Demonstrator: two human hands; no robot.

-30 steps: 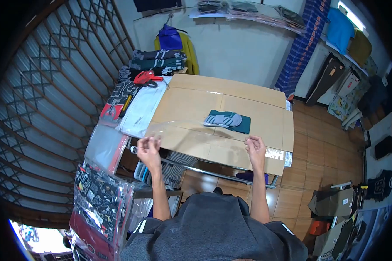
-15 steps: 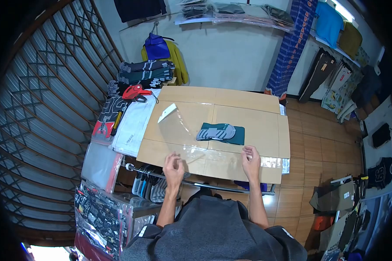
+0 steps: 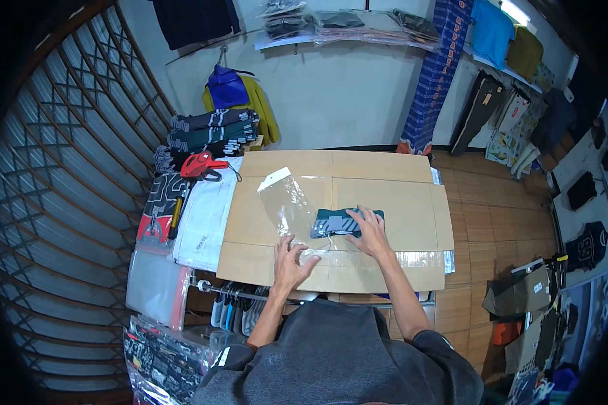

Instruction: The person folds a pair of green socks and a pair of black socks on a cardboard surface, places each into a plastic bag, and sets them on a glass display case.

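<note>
Socks (image 3: 331, 223) lie folded in the middle of the table (image 3: 398, 196), the right hand (image 3: 370, 233) resting on them; I cannot tell if it grips. The left hand (image 3: 292, 260) presses open and flat on the clear bag (image 3: 284, 202). Best keep it pinned still and slide straight

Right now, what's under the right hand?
The right hand lies on a folded green-grey garment, which sits on the cardboard. The part of the garment beneath the palm is covered and cannot be seen.
</note>
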